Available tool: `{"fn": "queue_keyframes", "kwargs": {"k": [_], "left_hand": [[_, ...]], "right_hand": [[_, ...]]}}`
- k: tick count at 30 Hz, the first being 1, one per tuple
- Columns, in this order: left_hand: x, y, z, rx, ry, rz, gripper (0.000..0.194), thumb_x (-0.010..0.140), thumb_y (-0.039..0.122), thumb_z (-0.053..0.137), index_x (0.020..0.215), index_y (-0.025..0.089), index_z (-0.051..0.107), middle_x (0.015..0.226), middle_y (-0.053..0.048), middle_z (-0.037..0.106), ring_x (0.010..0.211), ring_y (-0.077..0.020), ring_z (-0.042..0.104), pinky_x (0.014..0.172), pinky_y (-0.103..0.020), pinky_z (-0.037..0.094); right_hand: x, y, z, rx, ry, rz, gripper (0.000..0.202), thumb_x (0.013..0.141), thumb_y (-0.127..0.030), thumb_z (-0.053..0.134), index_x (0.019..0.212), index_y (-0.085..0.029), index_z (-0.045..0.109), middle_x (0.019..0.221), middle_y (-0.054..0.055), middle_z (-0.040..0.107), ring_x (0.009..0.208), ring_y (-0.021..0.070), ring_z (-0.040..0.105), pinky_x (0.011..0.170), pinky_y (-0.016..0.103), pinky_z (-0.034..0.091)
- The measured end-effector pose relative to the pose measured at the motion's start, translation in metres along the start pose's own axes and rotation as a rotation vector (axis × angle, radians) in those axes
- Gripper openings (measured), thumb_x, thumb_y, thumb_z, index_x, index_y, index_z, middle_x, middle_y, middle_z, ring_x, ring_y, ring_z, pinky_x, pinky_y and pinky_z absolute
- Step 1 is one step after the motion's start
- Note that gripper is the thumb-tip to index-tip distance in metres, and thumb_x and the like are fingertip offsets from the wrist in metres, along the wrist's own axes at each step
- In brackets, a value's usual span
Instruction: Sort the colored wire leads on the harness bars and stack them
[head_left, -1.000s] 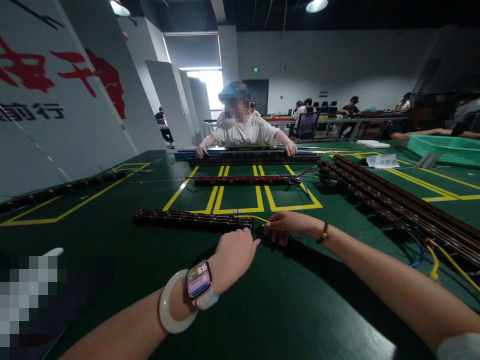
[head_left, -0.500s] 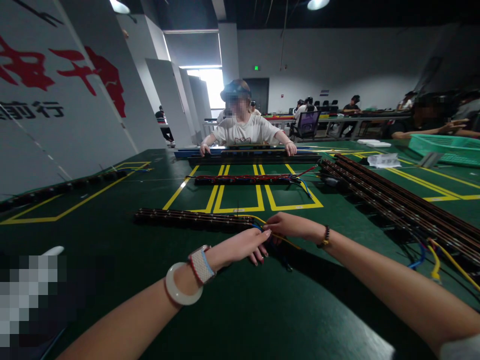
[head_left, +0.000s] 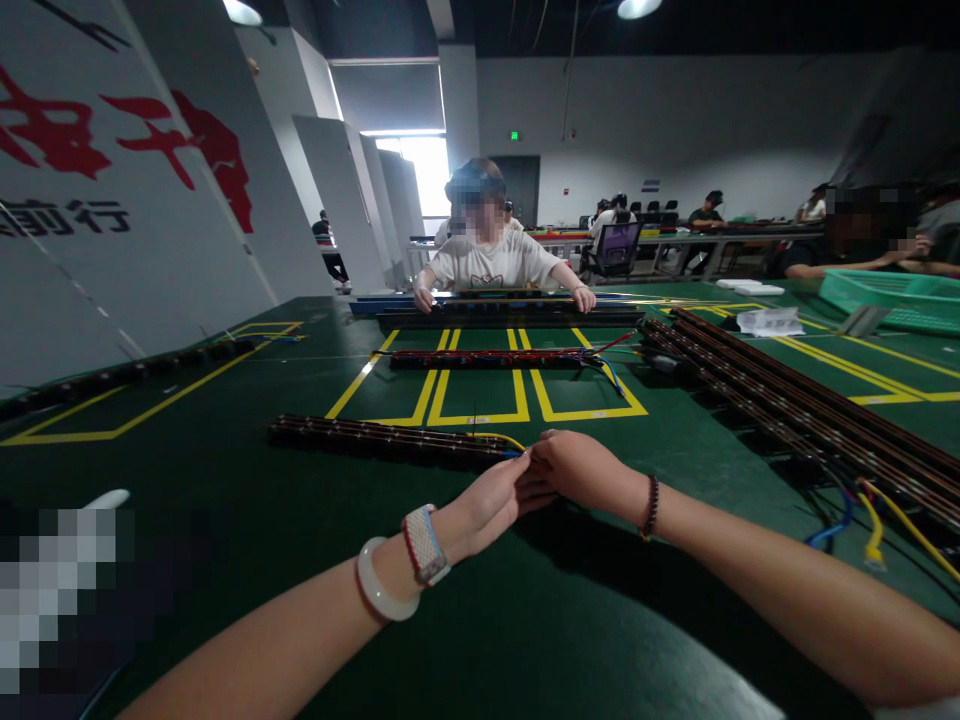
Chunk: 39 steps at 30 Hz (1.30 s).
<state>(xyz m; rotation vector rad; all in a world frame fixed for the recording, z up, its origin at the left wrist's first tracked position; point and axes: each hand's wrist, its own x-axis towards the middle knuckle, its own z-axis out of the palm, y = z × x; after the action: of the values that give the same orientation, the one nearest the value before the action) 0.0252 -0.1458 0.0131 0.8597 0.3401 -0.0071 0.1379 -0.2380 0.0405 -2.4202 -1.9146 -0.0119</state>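
A long dark strip (head_left: 390, 437) with rows of small shiny dots lies on the green table in front of me. From its right end a yellow wire (head_left: 501, 438) and a blue wire (head_left: 512, 453) run into my joined fingers. My left hand (head_left: 495, 498), below the wires, is closed around them, thumb raised toward the other hand. Curled over the wire ends from the right is my right hand (head_left: 581, 468), its fingertips meeting the left ones. The wire tips are hidden between both hands.
Another strip with red wires (head_left: 491, 359) lies farther back, inside yellow tape outlines. Several long strips (head_left: 780, 420) with loose wires stretch along the right. A green basket (head_left: 892, 300) stands back right. Across the table, a person (head_left: 491, 255) holds long dark bars (head_left: 510, 318).
My hands have come together around the wire ends; the right fingers now curl over them. The yellow and dark wire ends that stuck out below are no longer visible.
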Motion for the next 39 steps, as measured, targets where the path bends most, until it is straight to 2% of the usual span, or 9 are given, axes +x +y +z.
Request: {"fn": "queue_keyframes", "kwargs": {"k": [5, 8, 10, 16, 21, 24, 33, 37, 39], "left_hand": [[0.007, -0.006, 0.0, -0.127, 0.145, 0.039, 0.017, 0.092, 0.021, 0.044, 0.088, 0.013, 0.059, 0.085, -0.006, 0.065, 0.075, -0.0121, 0.062, 0.075, -0.026, 0.048], [0.013, -0.01, -0.004, -0.17, 0.197, 0.059, 0.017, 0.091, 0.018, 0.046, 0.078, 0.014, 0.056, 0.073, -0.002, 0.061, 0.063, -0.0088, 0.058, 0.06, -0.02, 0.047], [0.015, -0.011, -0.005, -0.185, 0.213, 0.072, 0.019, 0.091, 0.018, 0.046, 0.075, 0.014, 0.054, 0.069, 0.0, 0.058, 0.059, -0.0072, 0.056, 0.057, -0.018, 0.046], [0.006, -0.006, 0.003, -0.191, 0.236, 0.072, 0.018, 0.091, 0.017, 0.046, 0.076, 0.014, 0.054, 0.075, -0.003, 0.062, 0.066, -0.0084, 0.06, 0.066, -0.02, 0.05], [0.004, -0.008, 0.001, -0.174, 0.198, 0.082, 0.017, 0.092, 0.019, 0.044, 0.082, 0.013, 0.057, 0.078, -0.006, 0.065, 0.073, -0.0126, 0.063, 0.079, -0.028, 0.051], [0.005, -0.009, -0.001, -0.185, 0.174, 0.088, 0.017, 0.092, 0.023, 0.047, 0.081, 0.014, 0.057, 0.078, -0.005, 0.065, 0.075, -0.0132, 0.063, 0.084, -0.031, 0.049], [0.001, -0.009, 0.0, -0.167, 0.177, 0.096, 0.016, 0.09, 0.02, 0.051, 0.076, 0.014, 0.056, 0.073, -0.001, 0.061, 0.068, -0.009, 0.058, 0.076, -0.024, 0.047], [0.006, -0.01, -0.001, -0.144, 0.166, 0.091, 0.021, 0.092, 0.017, 0.044, 0.076, 0.013, 0.057, 0.075, -0.004, 0.063, 0.067, -0.0107, 0.058, 0.074, -0.026, 0.047], [0.008, -0.011, -0.001, -0.141, 0.163, 0.089, 0.022, 0.093, 0.017, 0.04, 0.08, 0.013, 0.058, 0.08, -0.005, 0.064, 0.069, -0.011, 0.058, 0.076, -0.027, 0.047]], "right_hand": [[-0.006, -0.024, 0.018, -0.325, 0.137, -0.057, 0.026, 0.084, -0.007, 0.047, 0.102, -0.007, 0.065, 0.096, 0.016, 0.063, 0.086, 0.0221, 0.057, 0.074, 0.031, 0.044], [-0.012, -0.037, 0.027, -0.451, 0.224, -0.091, 0.03, 0.084, -0.007, 0.045, 0.108, -0.004, 0.063, 0.1, 0.018, 0.062, 0.089, 0.0245, 0.055, 0.075, 0.035, 0.045], [-0.015, -0.04, 0.028, -0.479, 0.236, -0.107, 0.031, 0.085, -0.008, 0.045, 0.111, -0.004, 0.062, 0.099, 0.018, 0.062, 0.088, 0.0247, 0.054, 0.077, 0.036, 0.045], [-0.017, -0.028, 0.004, -0.374, 0.169, -0.125, 0.028, 0.084, -0.016, 0.051, 0.107, -0.007, 0.063, 0.098, 0.015, 0.062, 0.087, 0.0237, 0.055, 0.076, 0.034, 0.043], [-0.012, -0.013, -0.011, -0.25, 0.055, -0.073, 0.014, 0.081, -0.012, 0.054, 0.088, -0.014, 0.066, 0.089, 0.01, 0.064, 0.081, 0.0216, 0.059, 0.072, 0.032, 0.042], [-0.011, -0.012, -0.013, -0.222, 0.029, -0.096, 0.014, 0.079, -0.01, 0.056, 0.087, -0.015, 0.067, 0.089, 0.009, 0.065, 0.082, 0.0218, 0.06, 0.074, 0.032, 0.042], [-0.016, -0.029, -0.014, -0.253, 0.014, -0.15, 0.017, 0.083, -0.01, 0.053, 0.09, -0.011, 0.068, 0.09, 0.012, 0.065, 0.086, 0.0224, 0.058, 0.078, 0.033, 0.042], [-0.016, -0.016, -0.023, -0.138, 0.093, -0.102, 0.014, 0.085, -0.026, 0.058, 0.092, -0.018, 0.068, 0.092, 0.007, 0.064, 0.086, 0.0211, 0.057, 0.075, 0.032, 0.041], [-0.015, -0.006, -0.026, -0.085, 0.106, -0.044, 0.022, 0.082, -0.036, 0.061, 0.092, -0.018, 0.066, 0.091, 0.008, 0.064, 0.083, 0.0207, 0.058, 0.071, 0.03, 0.04]]}}
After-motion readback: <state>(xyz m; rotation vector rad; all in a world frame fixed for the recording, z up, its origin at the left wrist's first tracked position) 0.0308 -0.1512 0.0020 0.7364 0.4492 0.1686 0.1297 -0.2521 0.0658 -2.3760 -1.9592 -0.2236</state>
